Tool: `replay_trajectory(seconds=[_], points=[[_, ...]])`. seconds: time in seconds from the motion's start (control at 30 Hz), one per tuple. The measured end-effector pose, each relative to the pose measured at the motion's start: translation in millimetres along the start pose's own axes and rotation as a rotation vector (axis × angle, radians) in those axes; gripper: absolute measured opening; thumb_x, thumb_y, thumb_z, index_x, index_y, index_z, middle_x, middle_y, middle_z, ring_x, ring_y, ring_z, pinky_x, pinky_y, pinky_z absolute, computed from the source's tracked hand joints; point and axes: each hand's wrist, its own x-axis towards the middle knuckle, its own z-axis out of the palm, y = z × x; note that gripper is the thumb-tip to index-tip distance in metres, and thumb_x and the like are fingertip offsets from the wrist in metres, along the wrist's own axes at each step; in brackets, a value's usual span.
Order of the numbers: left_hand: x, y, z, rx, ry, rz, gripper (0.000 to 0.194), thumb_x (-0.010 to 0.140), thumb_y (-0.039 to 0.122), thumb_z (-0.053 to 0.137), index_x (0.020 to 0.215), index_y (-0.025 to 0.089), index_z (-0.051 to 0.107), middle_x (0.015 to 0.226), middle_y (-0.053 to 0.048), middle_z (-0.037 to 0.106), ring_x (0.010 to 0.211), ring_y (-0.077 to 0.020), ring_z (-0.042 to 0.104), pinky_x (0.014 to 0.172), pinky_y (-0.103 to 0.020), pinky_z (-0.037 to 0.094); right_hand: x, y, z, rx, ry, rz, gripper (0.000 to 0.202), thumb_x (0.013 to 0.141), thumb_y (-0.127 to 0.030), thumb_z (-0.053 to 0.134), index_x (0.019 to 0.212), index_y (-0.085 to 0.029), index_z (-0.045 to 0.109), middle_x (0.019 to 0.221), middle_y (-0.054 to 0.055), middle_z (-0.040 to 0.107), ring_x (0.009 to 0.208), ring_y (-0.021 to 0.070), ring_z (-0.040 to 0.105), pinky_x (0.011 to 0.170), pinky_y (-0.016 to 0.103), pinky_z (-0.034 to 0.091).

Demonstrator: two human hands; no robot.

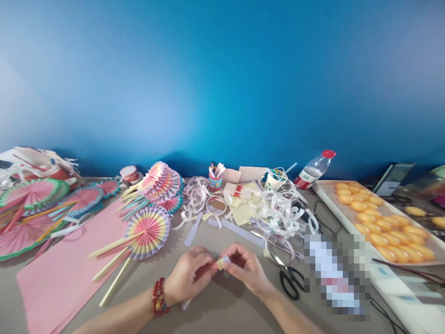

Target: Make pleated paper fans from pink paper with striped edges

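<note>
My left hand (187, 273), with a red beaded bracelet at its wrist, closes around a narrow folded paper strip (222, 263). The strip shows pink, yellow and lilac, and a bit of it pokes out below the left palm. Pinched at its upper right end, the same strip also sits between the fingers of my right hand (247, 272). Most of its length is hidden by the left fingers. Left of my hands lies a round pleated paper fan (148, 232) with pale yellow sticks. Black-handled scissors (291, 280) rest just right of my right hand.
Pink paper sheets (69, 273) and more pleated fans (38, 197) cover the left side. Behind my hands are curled white ribbons (278, 208) and a cup of sticks (215, 180). A bottle (314, 170) leans near a tray (344, 218) of yellow oval pieces. A blurred patch hides something.
</note>
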Motion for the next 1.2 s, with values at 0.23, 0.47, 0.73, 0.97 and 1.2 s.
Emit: replay_trajectory(seconds=[0.23, 0.47, 0.73, 0.97, 1.2], points=[[0, 3, 2.7, 0.073, 0.06, -0.014, 0.008, 0.087, 0.026, 0.06, 0.087, 0.019, 0.056, 0.079, -0.005, 0.064, 0.075, -0.0186, 0.059, 0.069, -0.028, 0.045, -1, -9, 9, -0.19, 0.057, -0.201, 0.014, 0.083, -0.031, 0.069, 0.079, -0.019, 0.062, 0.083, 0.002, 0.063, 0.077, 0.0163, 0.059, 0.071, 0.026, 0.046], [2, 2, 3.4, 0.067, 0.158, 0.21, 0.006, 0.088, 0.015, 0.052, 0.084, 0.02, 0.054, 0.073, -0.005, 0.064, 0.074, -0.0181, 0.061, 0.075, -0.032, 0.048, -2, -7, 12, -0.13, -0.041, -0.169, 0.017, 0.082, -0.03, 0.071, 0.091, -0.02, 0.061, 0.084, 0.001, 0.057, 0.072, 0.0137, 0.054, 0.066, 0.024, 0.045], [2, 6, -6.5, 0.107, 0.072, 0.07, 0.022, 0.085, 0.026, 0.063, 0.105, 0.02, 0.056, 0.095, -0.009, 0.067, 0.09, -0.0221, 0.062, 0.081, -0.036, 0.049, -1, -6, -2, -0.122, 0.062, -0.272, 0.007, 0.087, -0.022, 0.066, 0.08, -0.021, 0.062, 0.084, 0.003, 0.062, 0.072, 0.0146, 0.058, 0.064, 0.025, 0.046], [4, 0, -15.6, 0.21, 0.107, 0.03, 0.027, 0.087, 0.028, 0.062, 0.112, 0.022, 0.055, 0.105, -0.008, 0.067, 0.101, -0.0233, 0.061, 0.093, -0.04, 0.046, 3, -4, -16, 0.07, 0.169, -0.224, 0.004, 0.086, -0.025, 0.067, 0.084, -0.022, 0.065, 0.088, 0.003, 0.061, 0.067, 0.0129, 0.056, 0.057, 0.023, 0.05], [5, -7, -16.9, 0.215, 0.079, 0.007, 0.066, 0.07, 0.064, 0.071, 0.117, 0.021, 0.054, 0.107, -0.01, 0.068, 0.098, -0.027, 0.064, 0.088, -0.041, 0.049, 8, 4, -20, 0.105, 0.252, -0.212, 0.008, 0.085, -0.03, 0.068, 0.084, -0.022, 0.065, 0.086, 0.002, 0.061, 0.063, 0.0125, 0.055, 0.055, 0.024, 0.05]])
